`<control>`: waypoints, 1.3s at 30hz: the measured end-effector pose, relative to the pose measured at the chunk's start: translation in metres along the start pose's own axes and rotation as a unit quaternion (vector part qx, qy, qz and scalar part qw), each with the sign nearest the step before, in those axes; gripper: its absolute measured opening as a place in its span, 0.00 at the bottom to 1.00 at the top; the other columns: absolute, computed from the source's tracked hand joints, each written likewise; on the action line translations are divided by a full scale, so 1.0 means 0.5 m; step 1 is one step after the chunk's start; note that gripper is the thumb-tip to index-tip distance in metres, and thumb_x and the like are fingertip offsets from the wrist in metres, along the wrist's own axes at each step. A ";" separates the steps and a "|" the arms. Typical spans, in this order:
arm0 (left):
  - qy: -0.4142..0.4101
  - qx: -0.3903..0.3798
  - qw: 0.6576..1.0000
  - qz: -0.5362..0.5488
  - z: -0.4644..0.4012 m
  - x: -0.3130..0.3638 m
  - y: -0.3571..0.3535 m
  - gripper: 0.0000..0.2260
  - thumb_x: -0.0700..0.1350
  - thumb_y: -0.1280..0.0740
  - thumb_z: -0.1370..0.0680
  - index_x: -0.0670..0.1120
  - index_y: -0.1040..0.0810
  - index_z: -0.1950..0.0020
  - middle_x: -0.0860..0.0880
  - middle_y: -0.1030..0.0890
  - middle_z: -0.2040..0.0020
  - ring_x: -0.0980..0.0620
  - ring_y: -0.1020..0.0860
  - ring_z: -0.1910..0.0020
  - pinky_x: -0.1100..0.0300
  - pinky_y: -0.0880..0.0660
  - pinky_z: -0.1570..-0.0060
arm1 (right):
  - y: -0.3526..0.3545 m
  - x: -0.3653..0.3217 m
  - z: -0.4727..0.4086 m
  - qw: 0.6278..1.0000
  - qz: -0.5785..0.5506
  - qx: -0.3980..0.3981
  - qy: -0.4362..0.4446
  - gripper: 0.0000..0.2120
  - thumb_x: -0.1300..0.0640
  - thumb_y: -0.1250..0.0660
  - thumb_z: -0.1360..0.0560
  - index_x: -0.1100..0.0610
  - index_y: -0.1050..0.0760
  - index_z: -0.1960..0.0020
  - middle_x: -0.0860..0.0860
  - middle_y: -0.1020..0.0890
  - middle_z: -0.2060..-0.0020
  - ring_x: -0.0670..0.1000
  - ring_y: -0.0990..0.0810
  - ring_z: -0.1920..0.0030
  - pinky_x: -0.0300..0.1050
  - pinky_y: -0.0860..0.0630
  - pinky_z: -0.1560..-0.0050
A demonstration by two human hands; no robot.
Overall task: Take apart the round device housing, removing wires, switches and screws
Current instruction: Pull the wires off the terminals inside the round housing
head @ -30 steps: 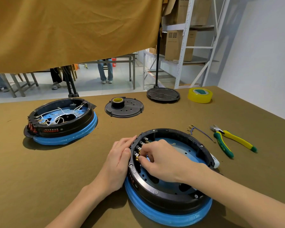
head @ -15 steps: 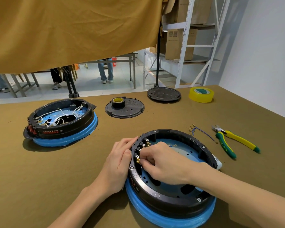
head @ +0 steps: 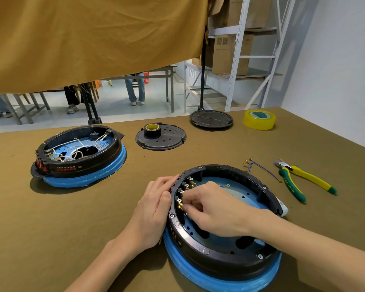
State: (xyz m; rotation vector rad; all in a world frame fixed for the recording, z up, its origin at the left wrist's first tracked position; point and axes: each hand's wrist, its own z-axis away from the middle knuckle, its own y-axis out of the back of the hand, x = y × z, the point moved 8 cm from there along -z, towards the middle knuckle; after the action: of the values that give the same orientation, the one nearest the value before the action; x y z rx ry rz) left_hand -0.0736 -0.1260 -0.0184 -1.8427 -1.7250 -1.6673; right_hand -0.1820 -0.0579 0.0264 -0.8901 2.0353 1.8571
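A: Hands status?
B: Left hand [head: 156, 209] flat, fingers straight, pressed on the outer wall of the round housing [head: 219, 249] at its 9 o'clock. Right hand [head: 215, 209] inside the ring, fingertips pinching a brass terminal [head: 180, 205] on the switches at 10 o'clock.
A: Housing location?
B: On the counter [head: 51, 228], near edge. Second housing [head: 80, 157] at 10 o'clock, still wired. Loose blue wire [head: 261, 168] and cutters [head: 299, 180] at 2 o'clock.

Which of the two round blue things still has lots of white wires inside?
The far one on the left, which no hand touches. White wires loop all over its blue floor. The near one, under both hands, shows hardly any wire.
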 end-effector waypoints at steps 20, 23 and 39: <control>-0.002 0.013 1.000 0.018 -0.001 -0.002 -0.003 0.27 0.58 0.54 0.17 0.54 0.28 0.24 0.62 0.25 0.34 0.53 0.29 0.30 0.57 0.31 0.34 | 0.011 -0.004 0.006 0.998 0.059 0.023 -0.016 0.09 0.55 0.34 0.20 0.52 0.25 0.59 0.44 0.31 0.76 0.42 0.28 0.70 0.36 0.38 0.68; -0.003 0.009 1.000 0.014 -0.002 -0.003 -0.002 0.26 0.59 0.54 0.17 0.55 0.28 0.24 0.63 0.25 0.34 0.53 0.29 0.30 0.57 0.31 0.34 | 0.013 -0.004 0.003 0.999 0.041 0.020 -0.012 0.12 0.58 0.34 0.19 0.53 0.27 0.61 0.45 0.29 0.75 0.46 0.30 0.71 0.36 0.37 0.68; 0.008 -0.004 1.000 0.007 0.000 0.004 -0.001 0.29 0.61 0.54 0.18 0.52 0.29 0.23 0.60 0.25 0.34 0.57 0.30 0.30 0.59 0.31 0.33 | 0.007 -0.004 0.003 1.000 0.013 0.015 -0.016 0.12 0.59 0.35 0.19 0.56 0.28 0.62 0.46 0.28 0.74 0.45 0.31 0.72 0.35 0.33 0.67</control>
State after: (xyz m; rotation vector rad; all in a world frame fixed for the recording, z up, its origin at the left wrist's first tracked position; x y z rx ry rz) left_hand -0.0745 -0.1246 -0.0172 -1.8344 -1.6982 -1.6809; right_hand -0.1828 -0.0561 0.0300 -0.8244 2.0605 1.8376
